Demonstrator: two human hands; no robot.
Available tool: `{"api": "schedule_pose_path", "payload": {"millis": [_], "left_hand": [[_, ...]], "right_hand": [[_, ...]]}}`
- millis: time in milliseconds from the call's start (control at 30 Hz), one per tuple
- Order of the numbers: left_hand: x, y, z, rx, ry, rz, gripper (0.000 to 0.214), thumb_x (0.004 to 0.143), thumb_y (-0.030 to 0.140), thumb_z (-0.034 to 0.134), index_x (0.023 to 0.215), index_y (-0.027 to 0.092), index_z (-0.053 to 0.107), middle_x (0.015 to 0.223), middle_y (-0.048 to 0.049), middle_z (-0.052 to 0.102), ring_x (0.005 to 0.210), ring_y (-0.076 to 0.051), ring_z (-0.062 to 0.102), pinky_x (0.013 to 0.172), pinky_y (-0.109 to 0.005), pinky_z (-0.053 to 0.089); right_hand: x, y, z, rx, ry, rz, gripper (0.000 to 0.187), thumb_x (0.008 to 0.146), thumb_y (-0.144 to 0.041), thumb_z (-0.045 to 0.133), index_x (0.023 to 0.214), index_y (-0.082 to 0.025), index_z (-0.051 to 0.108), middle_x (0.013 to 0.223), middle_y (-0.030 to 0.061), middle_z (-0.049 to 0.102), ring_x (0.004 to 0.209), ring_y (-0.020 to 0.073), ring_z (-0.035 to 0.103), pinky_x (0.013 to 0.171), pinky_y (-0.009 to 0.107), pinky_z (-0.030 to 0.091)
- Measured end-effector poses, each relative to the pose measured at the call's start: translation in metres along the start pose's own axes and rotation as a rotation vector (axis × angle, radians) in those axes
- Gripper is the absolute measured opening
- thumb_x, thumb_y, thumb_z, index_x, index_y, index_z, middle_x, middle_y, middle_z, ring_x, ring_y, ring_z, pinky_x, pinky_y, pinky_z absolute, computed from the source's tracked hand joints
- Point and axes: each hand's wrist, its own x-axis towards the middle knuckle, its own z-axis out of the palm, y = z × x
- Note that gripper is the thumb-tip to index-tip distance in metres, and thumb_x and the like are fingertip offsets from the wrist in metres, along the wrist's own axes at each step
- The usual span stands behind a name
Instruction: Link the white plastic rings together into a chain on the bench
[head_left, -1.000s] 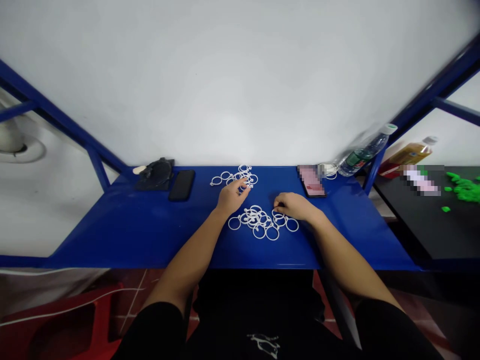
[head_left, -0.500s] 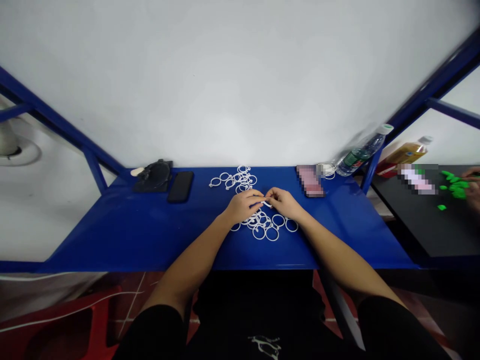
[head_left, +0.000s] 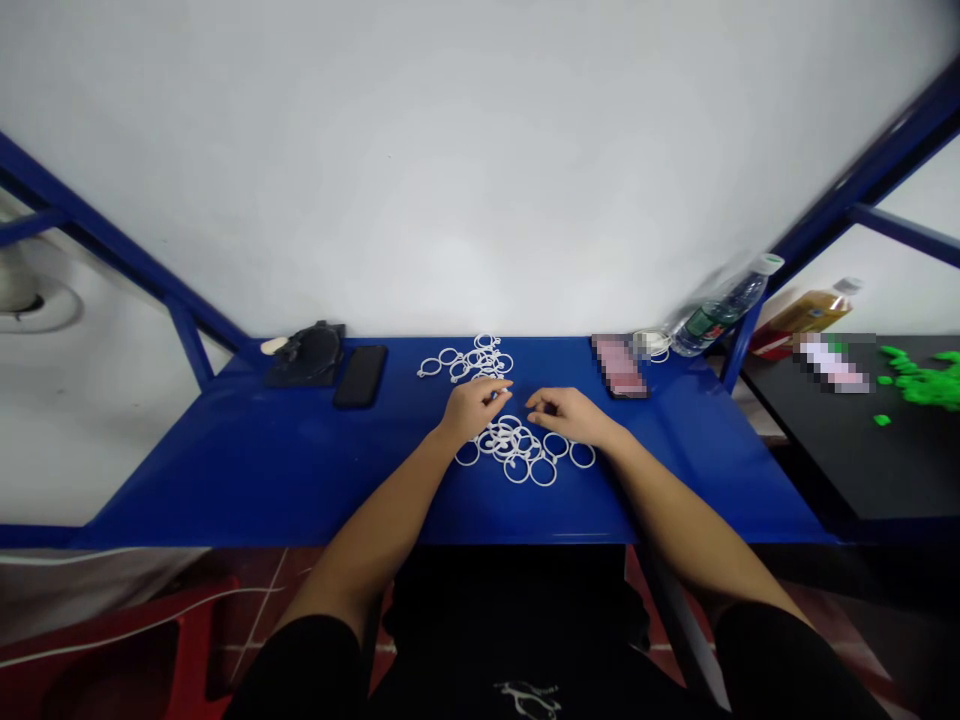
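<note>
My left hand (head_left: 474,408) is over the blue table, thumb and fingertips pinched round a small bit of white that looks like part of a white ring; most of it is hidden by the fingers. To its right, my right hand (head_left: 568,414) has curved fingers parted from the thumb, with nothing seen between them. Below both hands lies a near pile of white rings (head_left: 543,484), some with small knobs on the rim. Just beyond my left hand is a far group of similar white rings (head_left: 430,367), a few overlapping.
A black phone (head_left: 360,377) and a dark plastic bag (head_left: 313,355) lie left on the blue table (head_left: 247,460). At right are a blurred pink phone (head_left: 619,366), a white cable (head_left: 654,345) and a water bottle (head_left: 721,312). Green pieces (head_left: 930,382) lie on a black neighbouring table.
My hands, which met at a white ring, have moved apart. The left has shifted left, and the right has let go. The other person's hand at far right has left view.
</note>
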Motion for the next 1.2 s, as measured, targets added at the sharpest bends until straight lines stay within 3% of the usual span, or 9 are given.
{"api": "schedule_pose_path", "payload": {"millis": [100, 200, 367, 467, 633, 833, 1000, 1100, 1200], "left_hand": [[0.003, -0.002, -0.002, -0.003, 0.002, 0.025, 0.016, 0.097, 0.024, 0.067, 0.108, 0.024, 0.079, 0.100, -0.0045, 0.079, 0.087, -0.016, 0.074, 0.081, -0.032, 0.060], [0.004, -0.001, -0.003, -0.001, 0.009, 0.025, 0.019, 0.098, 0.023, 0.064, 0.111, 0.024, 0.078, 0.104, -0.0053, 0.079, 0.092, -0.018, 0.074, 0.083, -0.033, 0.060], [0.002, -0.001, -0.002, -0.026, 0.020, 0.000, 0.018, 0.093, 0.017, 0.063, 0.103, 0.021, 0.078, 0.095, -0.0036, 0.076, 0.065, -0.010, 0.064, 0.064, -0.025, 0.053], [0.001, -0.003, -0.002, -0.022, 0.026, -0.010, 0.018, 0.087, 0.013, 0.064, 0.096, 0.020, 0.078, 0.089, -0.0023, 0.074, 0.059, -0.009, 0.059, 0.060, -0.024, 0.050], [0.003, -0.004, -0.004, -0.011, 0.030, -0.024, 0.024, 0.083, 0.006, 0.060, 0.091, 0.020, 0.078, 0.087, -0.0019, 0.075, 0.065, -0.012, 0.063, 0.065, -0.026, 0.052], [0.005, -0.007, -0.007, -0.038, 0.046, -0.012, 0.029, 0.081, 0.001, 0.055, 0.084, 0.020, 0.077, 0.083, -0.0013, 0.075, 0.075, -0.015, 0.069, 0.070, -0.027, 0.054], [0.006, -0.014, -0.010, -0.051, 0.088, 0.003, 0.032, 0.080, 0.000, 0.051, 0.071, 0.020, 0.074, 0.077, -0.0007, 0.073, 0.074, -0.015, 0.070, 0.073, -0.029, 0.056], [0.007, -0.016, -0.013, -0.031, 0.126, 0.020, 0.032, 0.084, 0.003, 0.052, 0.080, 0.021, 0.077, 0.082, -0.0017, 0.075, 0.079, -0.016, 0.072, 0.077, -0.030, 0.059], [0.009, -0.018, -0.015, 0.031, 0.200, -0.017, 0.030, 0.091, 0.009, 0.054, 0.098, 0.021, 0.080, 0.105, -0.0056, 0.079, 0.091, -0.018, 0.074, 0.080, -0.032, 0.061]], "right_hand": [[0.001, -0.002, 0.010, -0.101, -0.073, -0.097, 0.016, 0.091, -0.033, 0.073, 0.103, -0.022, 0.074, 0.088, 0.0013, 0.073, 0.071, 0.0137, 0.062, 0.067, 0.026, 0.042], [0.002, -0.003, 0.016, -0.166, -0.065, -0.138, 0.007, 0.093, -0.026, 0.069, 0.090, -0.021, 0.073, 0.085, 0.0014, 0.071, 0.071, 0.0133, 0.061, 0.067, 0.025, 0.039], [0.003, -0.002, 0.014, -0.014, 0.002, -0.013, 0.013, 0.096, -0.029, 0.062, 0.087, -0.020, 0.067, 0.073, -0.0019, 0.069, 0.061, 0.0115, 0.056, 0.061, 0.024, 0.037], [0.004, 0.003, 0.012, 0.098, 0.099, 0.038, 0.017, 0.096, -0.035, 0.061, 0.087, -0.020, 0.065, 0.070, -0.0018, 0.068, 0.060, 0.0125, 0.056, 0.059, 0.024, 0.038], [0.008, 0.020, 0.009, 0.169, 0.254, 0.086, 0.012, 0.089, -0.029, 0.058, 0.087, -0.020, 0.066, 0.070, -0.0015, 0.067, 0.061, 0.0142, 0.056, 0.061, 0.026, 0.041], [0.011, 0.028, 0.009, 0.114, 0.248, 0.122, 0.022, 0.086, -0.027, 0.055, 0.098, -0.020, 0.073, 0.077, 0.0002, 0.070, 0.066, 0.0161, 0.059, 0.065, 0.028, 0.043], [0.011, 0.026, 0.010, 0.159, 0.320, 0.173, 0.016, 0.080, -0.026, 0.059, 0.095, -0.022, 0.063, 0.066, -0.0044, 0.061, 0.059, 0.0150, 0.054, 0.062, 0.028, 0.042], [0.011, 0.027, 0.011, 0.208, 0.336, 0.187, 0.010, 0.079, -0.030, 0.063, 0.084, -0.023, 0.059, 0.066, -0.0044, 0.060, 0.059, 0.0142, 0.053, 0.061, 0.027, 0.042], [0.013, 0.031, 0.012, 0.248, 0.342, 0.195, 0.016, 0.080, -0.036, 0.068, 0.082, -0.022, 0.061, 0.067, -0.0032, 0.061, 0.060, 0.0142, 0.054, 0.060, 0.027, 0.043]]}}
